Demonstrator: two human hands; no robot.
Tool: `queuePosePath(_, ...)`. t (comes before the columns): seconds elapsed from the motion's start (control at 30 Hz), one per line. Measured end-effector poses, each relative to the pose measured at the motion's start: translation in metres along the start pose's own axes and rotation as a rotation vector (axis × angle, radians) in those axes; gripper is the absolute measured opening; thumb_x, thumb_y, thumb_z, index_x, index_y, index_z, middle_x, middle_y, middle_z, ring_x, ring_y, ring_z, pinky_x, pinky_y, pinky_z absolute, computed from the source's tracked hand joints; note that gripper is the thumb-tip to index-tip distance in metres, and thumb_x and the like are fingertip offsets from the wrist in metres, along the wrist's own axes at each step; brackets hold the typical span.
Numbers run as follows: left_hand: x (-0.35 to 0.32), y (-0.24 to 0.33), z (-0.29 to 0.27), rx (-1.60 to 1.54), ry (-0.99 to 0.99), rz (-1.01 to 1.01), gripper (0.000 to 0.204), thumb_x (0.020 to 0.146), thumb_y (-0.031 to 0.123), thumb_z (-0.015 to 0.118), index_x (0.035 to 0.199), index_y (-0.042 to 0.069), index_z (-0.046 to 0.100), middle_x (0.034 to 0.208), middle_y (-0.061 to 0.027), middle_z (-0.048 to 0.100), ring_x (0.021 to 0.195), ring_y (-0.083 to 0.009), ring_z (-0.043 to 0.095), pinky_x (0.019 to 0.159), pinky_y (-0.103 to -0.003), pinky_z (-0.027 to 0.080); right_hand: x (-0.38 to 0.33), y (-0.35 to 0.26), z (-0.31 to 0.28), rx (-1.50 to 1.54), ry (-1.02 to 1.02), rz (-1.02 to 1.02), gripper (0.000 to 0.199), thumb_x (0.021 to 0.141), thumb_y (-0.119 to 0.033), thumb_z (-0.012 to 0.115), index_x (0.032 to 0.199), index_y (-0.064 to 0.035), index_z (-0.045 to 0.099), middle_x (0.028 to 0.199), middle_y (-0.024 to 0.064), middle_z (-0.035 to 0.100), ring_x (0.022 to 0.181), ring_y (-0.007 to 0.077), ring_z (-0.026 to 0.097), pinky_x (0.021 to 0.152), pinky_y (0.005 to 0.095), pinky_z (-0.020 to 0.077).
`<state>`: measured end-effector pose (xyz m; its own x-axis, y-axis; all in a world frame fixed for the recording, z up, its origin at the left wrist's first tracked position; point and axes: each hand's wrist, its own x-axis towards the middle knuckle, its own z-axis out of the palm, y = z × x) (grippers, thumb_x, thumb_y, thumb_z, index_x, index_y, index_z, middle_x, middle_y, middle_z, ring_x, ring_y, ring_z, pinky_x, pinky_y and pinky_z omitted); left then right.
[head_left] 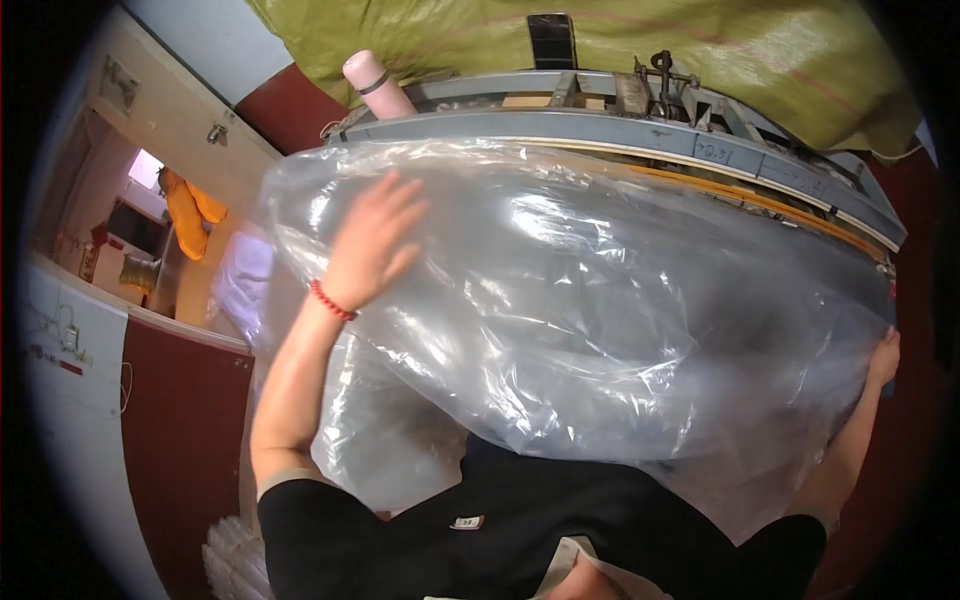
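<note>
A large sheet of transparent plastic film (590, 300) spreads in front of me, wrinkled and shiny, and drapes down toward my body. My left hand (375, 240), with a red beaded bracelet on its wrist, lies over the film's left part. Its fingers are spread and slightly blurred, and nothing is in them. At the far right, my right hand (884, 357) is closed on the film's edge. Some of its fingers are hidden. More film (385, 430) hangs below my left forearm.
Behind the film runs a grey metal frame (600, 128) with a clamp (662, 80) and an orange strip (780, 210). A pink bottle (378, 85) stands at its left end. A phone (551, 40) rests on the yellow-green woven cover (760, 60). An open doorway is at left.
</note>
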<state>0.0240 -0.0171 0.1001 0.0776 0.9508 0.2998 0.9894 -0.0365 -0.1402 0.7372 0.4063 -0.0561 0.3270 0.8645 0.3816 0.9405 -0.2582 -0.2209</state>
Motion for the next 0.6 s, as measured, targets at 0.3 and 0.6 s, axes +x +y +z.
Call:
queuePosePath(0.3, -0.109, -0.075, 0.081, -0.192, -0.247, -0.763, 0.04, 0.081, 0.028, 0.051, 0.111, 0.002, 0.049, 0.12, -0.0202, 0.044, 0.111, -0.0346, 0.041, 0.093, -0.039, 0.033, 0.019, 0.029, 0.025, 0.043, 0.004, -0.099, 0.039, 0.09, -0.04, 0.028, 0.106, -0.0119, 0.05, 0.101, 0.0169, 0.055, 0.092, 0.0389, 0.05, 0.073, 0.0455, 0.0406)
queuePosePath(0.6, 0.003, -0.024, 0.122, -0.16, 0.018, -0.309, 0.034, 0.081, 0.02, 0.054, 0.106, -0.003, 0.053, 0.112, -0.0159, 0.052, 0.1, -0.0327, 0.048, 0.087, -0.037, 0.038, 0.046, 0.063, 0.045, 0.1, 0.033, -0.057, 0.044, 0.089, -0.041, 0.031, 0.112, -0.0077, 0.048, 0.104, 0.0148, 0.056, 0.096, 0.0329, 0.052, 0.079, 0.0377, 0.0394)
